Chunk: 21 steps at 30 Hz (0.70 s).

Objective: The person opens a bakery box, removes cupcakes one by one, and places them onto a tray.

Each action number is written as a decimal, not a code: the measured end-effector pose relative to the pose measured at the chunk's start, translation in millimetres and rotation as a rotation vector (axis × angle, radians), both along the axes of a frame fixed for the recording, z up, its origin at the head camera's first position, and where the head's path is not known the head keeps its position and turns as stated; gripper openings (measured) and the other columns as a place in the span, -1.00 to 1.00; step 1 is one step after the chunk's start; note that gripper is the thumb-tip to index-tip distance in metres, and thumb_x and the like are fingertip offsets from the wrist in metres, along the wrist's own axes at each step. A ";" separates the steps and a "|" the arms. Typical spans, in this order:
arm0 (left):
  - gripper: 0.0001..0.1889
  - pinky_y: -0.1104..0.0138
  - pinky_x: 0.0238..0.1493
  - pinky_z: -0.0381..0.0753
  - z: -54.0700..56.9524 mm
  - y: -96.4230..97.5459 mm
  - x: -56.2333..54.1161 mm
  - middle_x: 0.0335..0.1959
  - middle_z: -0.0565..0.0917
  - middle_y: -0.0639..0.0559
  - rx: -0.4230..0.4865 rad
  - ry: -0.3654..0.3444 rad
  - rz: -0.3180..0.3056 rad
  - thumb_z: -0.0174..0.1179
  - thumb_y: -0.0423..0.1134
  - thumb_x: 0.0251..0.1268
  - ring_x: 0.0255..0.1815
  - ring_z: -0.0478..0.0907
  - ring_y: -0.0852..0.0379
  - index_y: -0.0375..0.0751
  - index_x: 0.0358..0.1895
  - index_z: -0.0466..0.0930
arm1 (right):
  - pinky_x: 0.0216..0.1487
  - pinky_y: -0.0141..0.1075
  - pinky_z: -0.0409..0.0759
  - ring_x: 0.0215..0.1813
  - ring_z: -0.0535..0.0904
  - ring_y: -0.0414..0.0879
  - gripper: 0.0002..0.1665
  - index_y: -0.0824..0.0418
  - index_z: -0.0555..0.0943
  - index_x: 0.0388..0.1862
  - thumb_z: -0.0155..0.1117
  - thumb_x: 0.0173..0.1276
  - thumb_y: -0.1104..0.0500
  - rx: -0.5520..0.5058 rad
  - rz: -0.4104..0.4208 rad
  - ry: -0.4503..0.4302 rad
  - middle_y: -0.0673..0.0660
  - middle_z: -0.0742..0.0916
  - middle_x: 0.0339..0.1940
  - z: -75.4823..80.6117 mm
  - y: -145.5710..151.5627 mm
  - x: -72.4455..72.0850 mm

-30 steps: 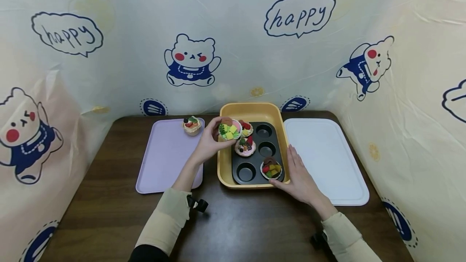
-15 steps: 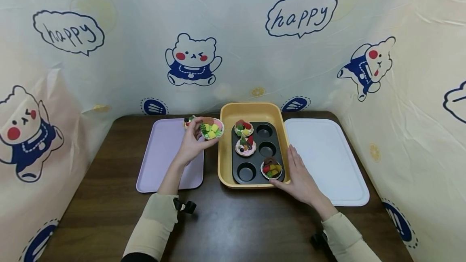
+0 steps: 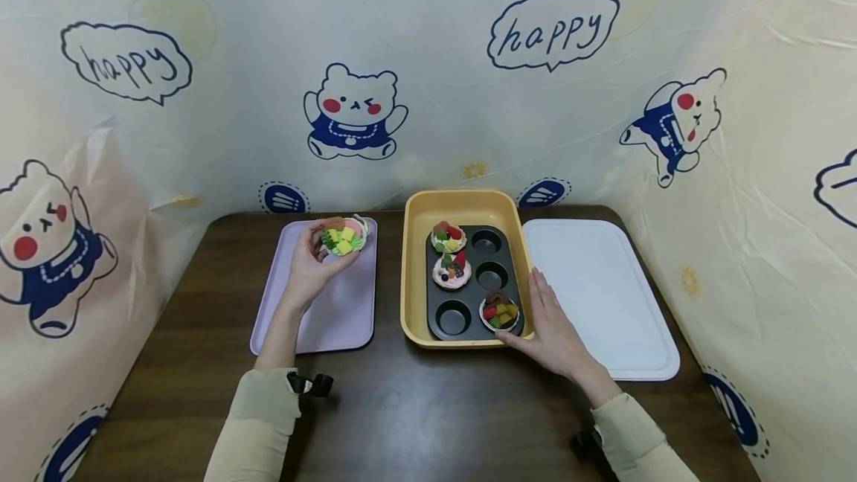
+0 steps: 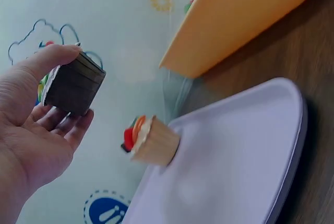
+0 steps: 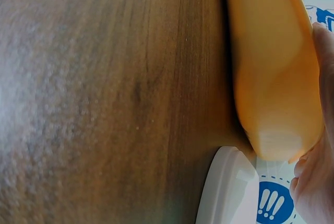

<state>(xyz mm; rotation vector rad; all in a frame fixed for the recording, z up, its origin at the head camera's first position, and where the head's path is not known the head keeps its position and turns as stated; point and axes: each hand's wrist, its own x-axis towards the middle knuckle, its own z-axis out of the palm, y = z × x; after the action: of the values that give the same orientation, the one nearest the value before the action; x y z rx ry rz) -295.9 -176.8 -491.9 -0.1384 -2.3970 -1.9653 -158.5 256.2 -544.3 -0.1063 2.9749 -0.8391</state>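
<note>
My left hand (image 3: 309, 268) holds a toy cupcake (image 3: 344, 236), topped with yellow cubes and green pieces, above the lavender tray (image 3: 338, 318). In the left wrist view its dark cup (image 4: 75, 85) sits between thumb and fingers. Another cupcake (image 4: 156, 143), in a tan cup, stands on that tray, mostly hidden behind the held one in the head view. My right hand (image 3: 556, 326) rests against the front right corner of the yellow tray (image 3: 462, 203), fingers straight along its side. Inside is a dark muffin tin (image 3: 472, 294) with a cupcake (image 3: 499, 312) near my thumb.
Two more cupcakes, one at the back (image 3: 448, 237) and a pink-topped one (image 3: 451, 271), occupy the tin's left column; its other wells show bare. A white tray (image 3: 596, 281) lies right of the yellow one. A printed cloth (image 3: 442, 117) walls the table's back and sides.
My left hand has carried the cupcake leftward from over the muffin tin to above the lavender tray, where it now overlaps the cupcake standing there. My right hand has stayed in place.
</note>
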 end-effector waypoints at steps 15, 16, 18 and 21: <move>-0.05 0.02 0.74 0.38 -16.4 -48.5 -22.6 0.72 0.35 -0.22 -0.004 -0.102 0.232 0.52 -0.35 0.35 0.69 0.36 -0.13 -0.22 0.67 0.10 | 0.82 0.29 0.03 0.89 -0.11 0.32 0.66 0.19 -0.31 0.87 0.45 0.26 -0.57 0.007 -0.004 -0.004 0.29 -0.10 0.91 -2.5 0.0 0.4; -0.04 0.02 0.74 0.38 -18.9 -51.2 -25.3 0.72 0.34 -0.23 -0.007 -0.109 0.246 0.52 -0.35 0.35 0.70 0.35 -0.14 -0.23 0.67 0.08 | 0.82 0.29 0.04 0.89 -0.11 0.32 0.66 0.19 -0.30 0.87 0.45 0.26 -0.57 0.009 -0.003 -0.002 0.29 -0.10 0.91 -2.6 -0.1 0.4; -0.04 0.02 0.73 0.38 -23.5 -56.0 -30.4 0.73 0.33 -0.25 -0.011 -0.119 0.270 0.51 -0.35 0.36 0.70 0.35 -0.16 -0.25 0.68 0.06 | 0.81 0.29 0.04 0.88 -0.10 0.33 0.65 0.19 -0.30 0.87 0.45 0.26 -0.57 0.013 -0.001 0.003 0.30 -0.09 0.91 -2.8 -0.1 0.3; -0.03 0.00 0.73 0.38 -31.6 -61.4 -37.6 0.73 0.32 -0.28 -0.015 -0.125 0.292 0.51 -0.35 0.36 0.70 0.34 -0.19 -0.29 0.68 0.05 | 0.81 0.29 0.05 0.88 -0.10 0.33 0.65 0.20 -0.29 0.87 0.44 0.27 -0.57 0.017 0.000 0.006 0.31 -0.08 0.90 -2.9 0.5 0.4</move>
<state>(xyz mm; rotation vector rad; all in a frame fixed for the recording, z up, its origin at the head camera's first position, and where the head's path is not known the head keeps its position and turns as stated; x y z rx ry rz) -333.5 -238.1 -523.4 0.3254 -2.3423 -1.8723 -158.1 256.7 -547.3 -0.1090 2.9869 -0.8147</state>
